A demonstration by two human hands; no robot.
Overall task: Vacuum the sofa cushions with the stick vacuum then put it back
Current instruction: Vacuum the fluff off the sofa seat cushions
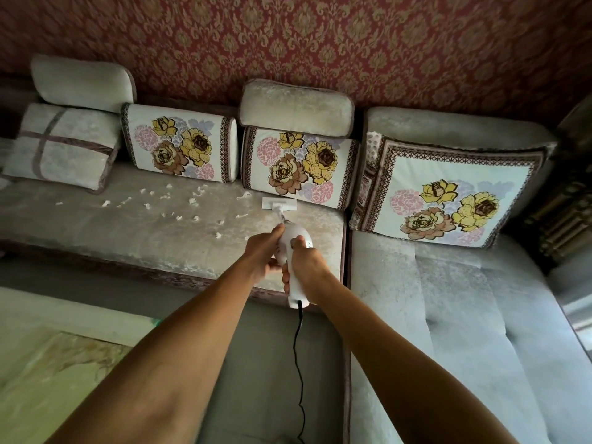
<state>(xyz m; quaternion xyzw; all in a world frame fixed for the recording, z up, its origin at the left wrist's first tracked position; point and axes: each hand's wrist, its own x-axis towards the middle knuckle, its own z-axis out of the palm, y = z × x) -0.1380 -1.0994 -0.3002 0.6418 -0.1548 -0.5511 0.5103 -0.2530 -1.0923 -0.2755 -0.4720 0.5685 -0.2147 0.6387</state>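
Gripping the white stick vacuum point(293, 251) with both hands, the person leans in over the sofa seat cushion point(128, 232). The right hand point(304, 267) is clenched around the handle, fingers curled over the top of the body. The left hand point(262, 251) wraps the side of the body just ahead of it, fingers closed on the casing. A black cord point(299, 363) trails from the rear of the handle down toward the floor.

Now the geometry that matters. The vacuum's long axis runs away from the person, up and slightly left, ending in the flat nozzle head point(279, 205), which sits on the cushion just below the middle floral back pillow point(301, 165). The white paper scraps point(179, 206) lie scattered to the left of that nozzle, spread across the seat toward the striped pillow point(61, 149). One scrap sits just beside the nozzle's left end; the rest are farther off.

So the next sweep looks like a leftward one, nozzle leading sideways into the litter. The left hand is on the near side for steering it that way, with the right hand supplying the push. The cleaning appears early on, with plenty of scraps left.
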